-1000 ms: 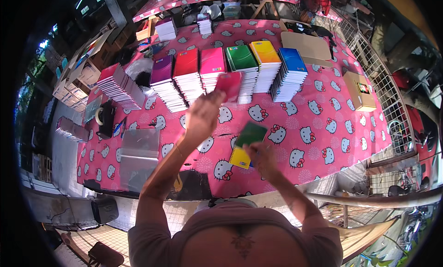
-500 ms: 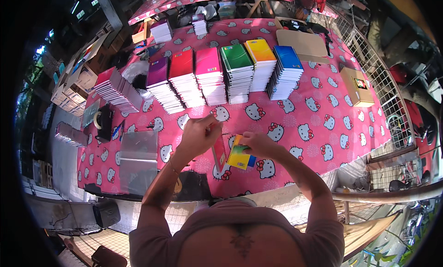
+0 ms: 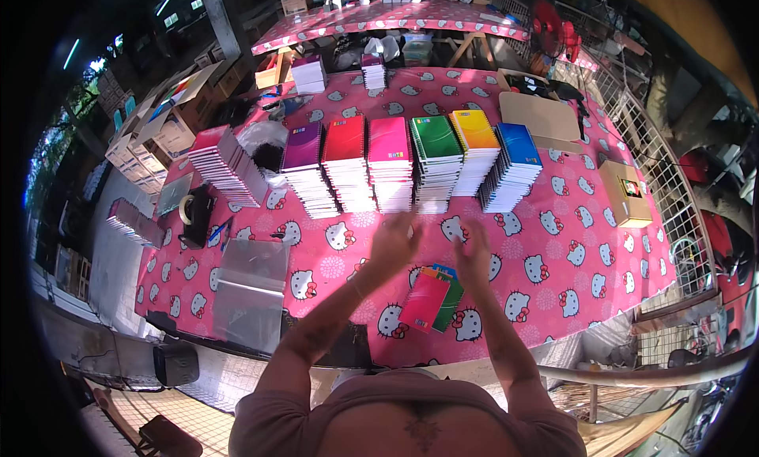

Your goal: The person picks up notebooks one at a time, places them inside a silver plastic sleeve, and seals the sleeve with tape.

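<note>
Both hands empty, fingers spread: left hand [image 3: 393, 243] and right hand [image 3: 474, 255] raised over small pile of notebooks [image 3: 431, 297], pink on top, fanned near table [image 3: 585, 275] front edge. Colour-sorted stacks [image 3: 411, 168] behind, within reach.

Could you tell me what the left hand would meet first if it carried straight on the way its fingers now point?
Probably the pink notebook stack: the left hand points up-table at the row, though its height above the tablecloth is unclear.
</note>
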A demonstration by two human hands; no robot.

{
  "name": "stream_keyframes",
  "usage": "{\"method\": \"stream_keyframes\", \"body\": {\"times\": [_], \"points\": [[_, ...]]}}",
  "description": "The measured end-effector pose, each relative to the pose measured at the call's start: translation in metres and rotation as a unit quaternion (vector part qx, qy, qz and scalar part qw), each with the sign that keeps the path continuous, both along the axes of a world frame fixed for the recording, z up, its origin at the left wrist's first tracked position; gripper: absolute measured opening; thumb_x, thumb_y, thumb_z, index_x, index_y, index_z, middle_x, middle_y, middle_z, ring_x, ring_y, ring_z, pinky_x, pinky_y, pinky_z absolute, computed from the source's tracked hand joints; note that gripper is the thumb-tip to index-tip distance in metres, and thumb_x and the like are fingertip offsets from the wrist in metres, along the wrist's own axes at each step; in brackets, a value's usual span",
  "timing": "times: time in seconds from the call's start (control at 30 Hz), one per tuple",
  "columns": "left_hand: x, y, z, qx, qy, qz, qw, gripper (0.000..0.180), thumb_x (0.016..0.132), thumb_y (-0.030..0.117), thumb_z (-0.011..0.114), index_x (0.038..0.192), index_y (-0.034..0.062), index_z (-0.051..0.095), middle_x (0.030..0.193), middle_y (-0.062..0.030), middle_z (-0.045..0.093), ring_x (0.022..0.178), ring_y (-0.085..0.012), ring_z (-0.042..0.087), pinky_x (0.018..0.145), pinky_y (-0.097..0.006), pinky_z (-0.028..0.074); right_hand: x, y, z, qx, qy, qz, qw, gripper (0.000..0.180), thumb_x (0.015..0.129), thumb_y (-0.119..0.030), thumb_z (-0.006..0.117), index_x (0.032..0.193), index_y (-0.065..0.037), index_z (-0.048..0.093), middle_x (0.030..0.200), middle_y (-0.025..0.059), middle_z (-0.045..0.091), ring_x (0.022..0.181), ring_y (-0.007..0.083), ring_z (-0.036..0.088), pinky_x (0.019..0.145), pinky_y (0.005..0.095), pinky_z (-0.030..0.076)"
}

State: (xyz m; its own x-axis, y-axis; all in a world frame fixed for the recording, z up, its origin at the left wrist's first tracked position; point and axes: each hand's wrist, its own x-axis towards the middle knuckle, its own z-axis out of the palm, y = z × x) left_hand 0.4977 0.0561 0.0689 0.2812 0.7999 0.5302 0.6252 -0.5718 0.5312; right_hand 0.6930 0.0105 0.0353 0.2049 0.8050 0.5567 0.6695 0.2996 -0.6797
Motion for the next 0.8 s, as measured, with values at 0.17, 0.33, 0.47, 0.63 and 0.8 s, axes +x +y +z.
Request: {"method": "stream_keyframes", "body": {"times": [0.17, 0.33, 0.47, 0.63, 0.8], "points": [[-0.099, 0.098, 0.074, 0.067, 0.278, 0.179, 0.941, 0.071, 0.083, 0.018, 0.064, 0.149, 0.0073, 0.04, 0.157, -0.0127, 0.038, 0.148, -0.0337, 0.03, 0.119, -0.056, 0.022, -0.101, 0.102, 0.09, 0.143, -0.2, 0.109, 0.963, 0.062, 0.082, -0.018, 0.072, 0.139, -0.006, 0.05, 0.15, 0.016, 0.041, 0.138, 0.0357, 0.041, 0.109, 0.0525, 0.035], [-0.093, 0.081, 0.096, 0.171, 0.18, 0.093, 0.964, 0.032, 0.09, 0.008, 0.054, 0.118, 0.0098, 0.067, 0.12, -0.0085, 0.069, 0.113, -0.0268, 0.065, 0.11, -0.055, 0.038, -0.112, 0.122, 0.105, -0.108, 0.354, 0.25, 0.895, 0.068, 0.092, -0.036, 0.07, 0.148, -0.01, 0.04, 0.146, 0.0121, 0.045, 0.128, 0.0247, 0.05, 0.097, 0.0444, 0.048], [-0.073, 0.019, 0.123, 0.064, 0.131, -0.18, 0.973, 0.064, 0.083, 0.016, 0.076, 0.142, 0.008, 0.053, 0.147, -0.0161, 0.051, 0.139, -0.0299, 0.046, 0.118, -0.055, 0.029, -0.061, 0.053, 0.106, -0.108, 0.543, 0.223, 0.802, 0.071, 0.092, -0.018, 0.067, 0.153, -0.016, 0.029, 0.13, 0.0096, 0.053, 0.107, 0.0165, 0.059, 0.085, 0.0357, 0.054], [-0.132, 0.103, 0.064, 0.146, 0.289, 0.081, 0.943, 0.054, 0.092, 0.019, 0.064, 0.143, 0.0075, 0.05, 0.147, -0.0137, 0.051, 0.139, -0.0297, 0.045, 0.12, -0.055, 0.021, -0.032, -0.046, 0.019, -0.162, 0.462, 0.153, 0.858, 0.068, 0.089, -0.009, 0.062, 0.151, -0.011, 0.035, 0.125, 0.0134, 0.056, 0.115, 0.025, 0.058, 0.097, 0.0398, 0.048], [-0.075, 0.032, 0.078, 0.237, 0.071, 0.059, 0.967, 0.043, 0.084, -0.004, 0.055, 0.125, 0.0056, 0.063, 0.12, -0.0129, 0.068, 0.119, -0.0295, 0.062, 0.112, -0.049, 0.037, -0.028, -0.119, -0.066, -0.333, -0.208, -0.117, 0.912, 0.067, 0.091, -0.029, 0.066, 0.151, -0.012, 0.039, 0.14, 0.0279, 0.043, 0.129, 0.0462, 0.043, 0.109, 0.0524, 0.033]]}}
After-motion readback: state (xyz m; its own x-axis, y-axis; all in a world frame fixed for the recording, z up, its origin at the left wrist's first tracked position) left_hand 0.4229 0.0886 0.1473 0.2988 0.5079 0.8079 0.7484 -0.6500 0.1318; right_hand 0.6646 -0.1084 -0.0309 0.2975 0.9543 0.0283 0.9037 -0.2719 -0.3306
